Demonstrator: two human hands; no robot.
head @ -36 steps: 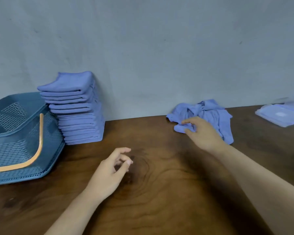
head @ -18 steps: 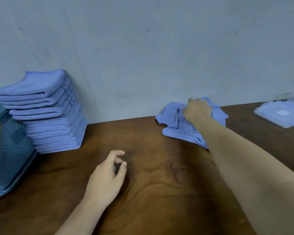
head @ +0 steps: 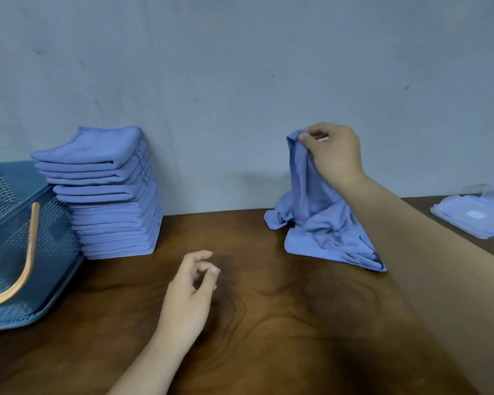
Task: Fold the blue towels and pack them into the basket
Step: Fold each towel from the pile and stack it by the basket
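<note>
While the right hand (head: 335, 155) is raised above the counter (head: 268, 323), its fingers (head: 311, 136) pinch the top of a crumpled towel (head: 320, 223).
Right fingers: closed on a bunched corner of the towel, thumb and fingertips pressed together on the cloth.
Towel: drawn up into a peak under the right hand; its lower part lies rumpled on the counter near the wall (head: 240, 81), with one flat corner spread toward the camera beside the right forearm.
Right arm: reaches in from the lower right edge, crossing in front of part of the towel.
Left fingers (head: 208, 269): loosely curled, thumb and forefinger tips close together, holding nothing.
Left hand (head: 191, 295): low over the bare middle of the counter, well apart from the towel; whether it touches the wood cannot be told.
Stack (head: 111, 195): many folded blue towels piled against the wall at the left, leaning a little, the upper ones offset from the lower ones.
Basket (head: 9, 280): blue plastic with perforated sides, at the far left, touching or just beside the foot of the stack; cut off by the frame edge. No towels can be seen in the visible part.
Handle (head: 26, 258): a curved orange strip across the basket.
Lid (head: 474, 218): a clear plastic container lid lies flat at the far right of the counter, well apart from the towel.
Counter: dark brown wood with a swirling grain.
</note>
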